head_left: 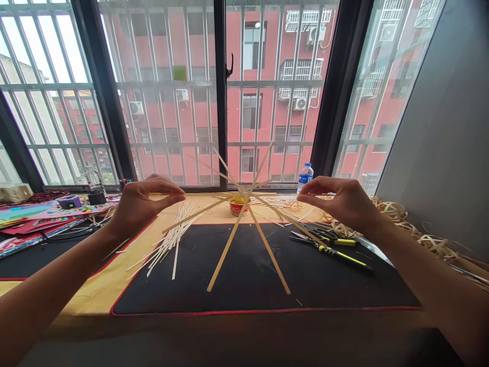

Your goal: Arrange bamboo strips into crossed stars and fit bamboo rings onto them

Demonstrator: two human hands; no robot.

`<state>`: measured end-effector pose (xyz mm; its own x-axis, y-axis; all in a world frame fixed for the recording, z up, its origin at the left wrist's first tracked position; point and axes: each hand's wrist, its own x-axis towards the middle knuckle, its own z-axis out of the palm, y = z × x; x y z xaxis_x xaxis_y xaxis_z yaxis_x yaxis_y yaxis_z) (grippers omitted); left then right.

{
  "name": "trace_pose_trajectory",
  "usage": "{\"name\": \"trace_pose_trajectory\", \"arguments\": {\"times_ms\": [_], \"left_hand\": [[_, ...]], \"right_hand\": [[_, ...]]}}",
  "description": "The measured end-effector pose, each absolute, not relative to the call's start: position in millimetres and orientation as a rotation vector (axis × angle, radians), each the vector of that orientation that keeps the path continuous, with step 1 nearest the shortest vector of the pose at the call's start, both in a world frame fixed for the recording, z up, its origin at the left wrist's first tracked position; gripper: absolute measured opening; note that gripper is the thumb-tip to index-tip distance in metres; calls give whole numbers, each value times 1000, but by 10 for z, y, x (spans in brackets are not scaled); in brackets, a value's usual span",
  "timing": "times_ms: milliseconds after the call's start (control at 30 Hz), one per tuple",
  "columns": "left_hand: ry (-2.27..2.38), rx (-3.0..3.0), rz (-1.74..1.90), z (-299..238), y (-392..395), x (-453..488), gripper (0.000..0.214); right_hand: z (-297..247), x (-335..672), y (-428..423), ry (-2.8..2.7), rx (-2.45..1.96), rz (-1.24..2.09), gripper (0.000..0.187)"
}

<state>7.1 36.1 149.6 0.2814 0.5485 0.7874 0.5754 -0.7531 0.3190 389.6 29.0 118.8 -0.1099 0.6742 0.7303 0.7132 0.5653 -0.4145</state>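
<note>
In front of me, several flat bamboo strips point(225, 247) cross at one middle point and fan out like a star, raised above the black mat. My left hand point(147, 199) is closed in a pinch at the star's left side, thumb against fingertips. On the opposite side my right hand point(338, 199) pinches in the same way. A thin strip seen nearly edge-on runs between the two pinches, and its ends are hidden by the fingers. Behind the crossing point stands a small red and yellow tub point(237, 206).
Loose pale strips point(173, 239) lie at the mat's left. Pliers point(336, 254) and black scissors point(324, 234) rest on the black mat point(244, 275) to the right. Woven bamboo balls point(393, 211), a water bottle point(305, 176) and coloured paper point(42, 219) surround the work area before the window.
</note>
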Motion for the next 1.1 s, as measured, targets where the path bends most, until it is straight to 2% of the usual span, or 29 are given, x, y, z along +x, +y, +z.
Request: {"name": "trace_pose_trajectory", "arguments": {"times_ms": [767,1100], "left_hand": [[-1048,-2512,-1629,1540,356,40,3],[-966,-2561,-1624,1534,375,28,6]], "right_hand": [[1265,3905,211,-1796,-1088,-5,27],[1266,3902,205,-1797,-1090,-14,41]]}}
